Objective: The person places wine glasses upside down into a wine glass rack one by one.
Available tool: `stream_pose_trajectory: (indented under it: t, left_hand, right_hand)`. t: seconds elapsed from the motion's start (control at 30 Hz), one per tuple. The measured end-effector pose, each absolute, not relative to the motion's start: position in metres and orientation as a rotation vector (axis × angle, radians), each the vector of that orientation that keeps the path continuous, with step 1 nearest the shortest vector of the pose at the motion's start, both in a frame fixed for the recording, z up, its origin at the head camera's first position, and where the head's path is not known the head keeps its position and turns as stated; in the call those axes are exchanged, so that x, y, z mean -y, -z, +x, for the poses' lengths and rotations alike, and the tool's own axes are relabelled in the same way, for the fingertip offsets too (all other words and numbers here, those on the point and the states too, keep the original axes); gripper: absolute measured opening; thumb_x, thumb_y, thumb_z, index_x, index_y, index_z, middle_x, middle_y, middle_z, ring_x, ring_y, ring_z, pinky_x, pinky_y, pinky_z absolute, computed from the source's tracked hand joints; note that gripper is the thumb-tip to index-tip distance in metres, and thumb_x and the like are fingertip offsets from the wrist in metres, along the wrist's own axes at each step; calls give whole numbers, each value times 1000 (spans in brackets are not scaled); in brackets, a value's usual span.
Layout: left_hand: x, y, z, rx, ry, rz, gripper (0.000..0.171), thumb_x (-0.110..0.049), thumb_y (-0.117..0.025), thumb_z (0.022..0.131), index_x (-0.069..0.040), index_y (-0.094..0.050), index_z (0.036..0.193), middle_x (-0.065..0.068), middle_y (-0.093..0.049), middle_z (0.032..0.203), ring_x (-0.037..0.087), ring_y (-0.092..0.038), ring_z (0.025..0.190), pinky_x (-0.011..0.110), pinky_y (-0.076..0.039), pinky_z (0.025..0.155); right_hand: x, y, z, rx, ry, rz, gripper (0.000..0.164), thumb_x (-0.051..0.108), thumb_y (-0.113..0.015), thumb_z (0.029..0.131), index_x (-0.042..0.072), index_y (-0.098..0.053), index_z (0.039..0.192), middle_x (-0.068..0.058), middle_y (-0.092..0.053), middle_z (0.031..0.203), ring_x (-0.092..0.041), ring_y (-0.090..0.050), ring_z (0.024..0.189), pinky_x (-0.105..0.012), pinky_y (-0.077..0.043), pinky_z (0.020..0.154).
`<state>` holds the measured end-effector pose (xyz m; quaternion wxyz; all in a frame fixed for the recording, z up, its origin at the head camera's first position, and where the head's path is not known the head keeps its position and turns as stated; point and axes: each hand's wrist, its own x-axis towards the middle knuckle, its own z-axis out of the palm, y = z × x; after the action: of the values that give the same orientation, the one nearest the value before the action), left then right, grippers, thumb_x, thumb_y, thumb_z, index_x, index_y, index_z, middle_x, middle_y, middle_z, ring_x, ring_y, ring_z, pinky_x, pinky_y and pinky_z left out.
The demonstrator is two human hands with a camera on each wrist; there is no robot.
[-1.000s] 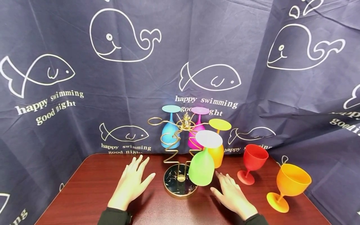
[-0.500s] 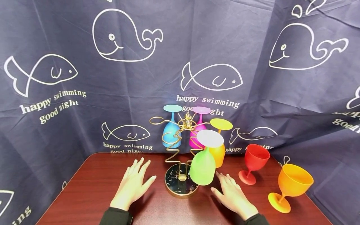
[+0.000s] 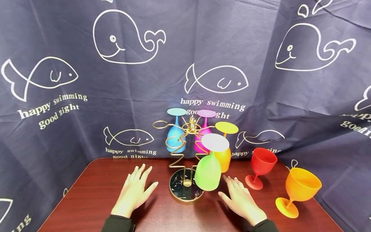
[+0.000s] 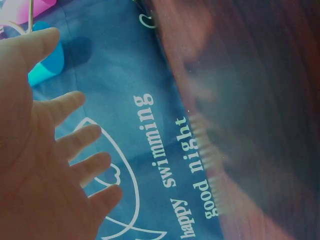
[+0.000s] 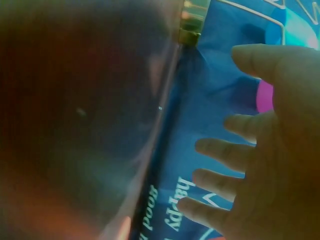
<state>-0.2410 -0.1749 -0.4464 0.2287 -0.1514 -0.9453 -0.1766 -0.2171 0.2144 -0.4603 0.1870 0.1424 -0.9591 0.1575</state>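
Observation:
My left hand (image 3: 133,191), fingers spread and straight, is palm down over the table left of a gold wire glass rack (image 3: 192,128). On the rack's right side, my right hand (image 3: 240,199) lies the same way, its fingertips near a green goblet (image 3: 208,172). Neither hand holds anything. Upside down on the rack hang the green goblet, a yellow-orange goblet (image 3: 225,156), a magenta goblet (image 3: 203,141) and a blue goblet (image 3: 175,138). Both wrist views show the palms with extended fingers.
Upright to the right stand a red goblet (image 3: 263,161) and an orange goblet (image 3: 302,185). The rack's round black base (image 3: 182,190) sits on the reddish-brown table (image 3: 92,193). Behind hangs a dark blue curtain (image 3: 162,80) with whale and fish drawings. A rack ring (image 3: 160,124) at left holds no goblet.
The head view shifts slightly. My left hand shifts a little; the right hand stays almost in place. The goblets and rack have not moved.

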Motion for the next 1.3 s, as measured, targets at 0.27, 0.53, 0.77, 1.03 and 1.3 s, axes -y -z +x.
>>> stream_pose_trajectory:
  t: [0.27,0.53,0.77,1.03,1.3]
  left_hand:
    - [178,446,-242,2595,481,-400,63,-51,-59,86,-14,-49,135,16,-40,140,40,-28,131,62,-22,99]
    - [178,443,-239,2596,474,-392,62,-51,-57,86,-13,-49,135,17,-40,140,41,-29,130,63,-22,98]
    - [179,442,-240,2608,479,-380,61,-49,-59,86,-13,-49,135,17,-39,140,41,-28,130,63,-21,99]
    - [181,444,-240,2630,489,-363,61,-50,-58,87,-14,-48,135,17,-39,141,41,-27,131,63,-21,99]
    - [181,445,-241,2630,487,-372,62,-51,-57,87,-14,-49,135,17,-39,140,42,-28,131,63,-21,100]
  right_hand:
    - [-224,431,-213,2601,-401,447,61,35,-68,83,1,-51,130,-15,-52,129,-41,-43,121,-55,-31,99]
    - [-242,387,-199,2466,-379,453,60,31,-70,82,1,-50,130,-16,-53,127,-42,-45,118,-57,-37,92]
    - [-263,358,-182,2457,-397,325,62,37,-67,84,1,-49,131,-22,-51,127,-44,-41,119,-59,-34,92]
    - [-308,348,-170,2461,-379,129,67,36,-62,87,-7,-41,134,-33,-42,130,-54,-33,119,-62,-23,98]
    - [-341,350,-156,2547,-368,12,52,32,-61,88,-12,-52,117,-35,-51,113,-51,-46,101,-62,-33,87]
